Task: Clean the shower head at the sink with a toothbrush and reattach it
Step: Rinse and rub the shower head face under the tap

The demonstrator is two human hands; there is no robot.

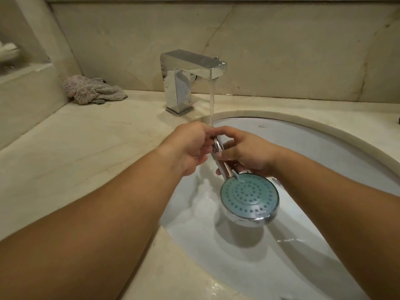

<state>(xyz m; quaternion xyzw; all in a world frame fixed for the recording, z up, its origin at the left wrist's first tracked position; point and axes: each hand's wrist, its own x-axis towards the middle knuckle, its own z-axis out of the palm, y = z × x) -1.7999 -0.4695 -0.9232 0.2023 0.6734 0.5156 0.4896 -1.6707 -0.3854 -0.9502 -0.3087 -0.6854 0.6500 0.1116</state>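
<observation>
Over the sink point(324, 148), under the running faucet point(190, 81): left hand point(190, 146) grip and right hand point(246, 152) grip both holding the shower head point(249, 198) handle, long axis toward five o'clock, face upward; possibly a toothbrush, uncertain.

One marking shows: a small dark script logo printed on the white inner wall of the sink point(303, 135), at about 12 o'clock on the basin just under the rim, to the right of the water stream. Its letters are too small and blurred to read. Nothing else carries text.
</observation>
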